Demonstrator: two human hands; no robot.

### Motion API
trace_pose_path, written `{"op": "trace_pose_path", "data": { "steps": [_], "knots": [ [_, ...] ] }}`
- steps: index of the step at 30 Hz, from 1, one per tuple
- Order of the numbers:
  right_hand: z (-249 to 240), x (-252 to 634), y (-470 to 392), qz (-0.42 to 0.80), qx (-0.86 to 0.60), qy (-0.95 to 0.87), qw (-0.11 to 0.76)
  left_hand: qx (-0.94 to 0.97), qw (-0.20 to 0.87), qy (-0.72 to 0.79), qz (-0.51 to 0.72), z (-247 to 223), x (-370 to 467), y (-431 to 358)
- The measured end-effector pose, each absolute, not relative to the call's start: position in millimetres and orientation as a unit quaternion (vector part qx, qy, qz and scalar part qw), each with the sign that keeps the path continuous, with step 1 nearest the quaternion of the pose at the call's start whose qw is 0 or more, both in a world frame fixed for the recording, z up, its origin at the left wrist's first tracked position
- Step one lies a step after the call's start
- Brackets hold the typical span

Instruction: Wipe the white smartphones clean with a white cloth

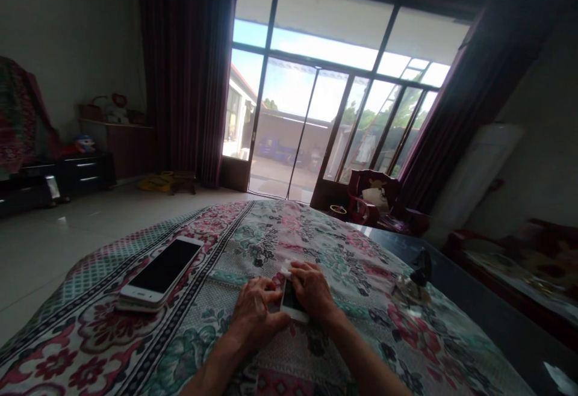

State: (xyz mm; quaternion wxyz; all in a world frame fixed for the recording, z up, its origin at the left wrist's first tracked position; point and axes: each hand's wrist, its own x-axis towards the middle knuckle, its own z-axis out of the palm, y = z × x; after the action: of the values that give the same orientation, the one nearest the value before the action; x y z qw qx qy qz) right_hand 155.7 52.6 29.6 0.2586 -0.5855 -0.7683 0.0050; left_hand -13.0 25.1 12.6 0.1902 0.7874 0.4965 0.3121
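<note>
A white smartphone with a dark screen lies flat on the patterned cloth in front of me. My left hand grips its left side, thumb at the near left corner and fingers bent along the edge. Over the upper right of the screen lies my right hand, its fingers bent and pressed down on a small white tissue. Most of the tissue is hidden under those fingers. To the left, a larger white phone with a dark screen rests on top of another pale flat device, partly covered.
A dark object in a clear dish stands on the right of the cloth. The dark tabletop shows along the right edge. Beyond are a carved red chair, glass doors, and a low black cabinet at left.
</note>
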Motion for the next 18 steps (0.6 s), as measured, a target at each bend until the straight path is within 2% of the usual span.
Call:
{"op": "trace_pose_path", "data": {
  "steps": [11, 18],
  "knots": [
    [22, 164, -24, 0.035, -0.477, -0.833, 0.279, 0.782, 0.178, 0.505, 0.320, 13, -11, 23],
    [26, 171, 15, 0.025, -0.510, -0.816, 0.271, 0.788, 0.188, 0.499, 0.307, 15, -12, 24]
  ]
}}
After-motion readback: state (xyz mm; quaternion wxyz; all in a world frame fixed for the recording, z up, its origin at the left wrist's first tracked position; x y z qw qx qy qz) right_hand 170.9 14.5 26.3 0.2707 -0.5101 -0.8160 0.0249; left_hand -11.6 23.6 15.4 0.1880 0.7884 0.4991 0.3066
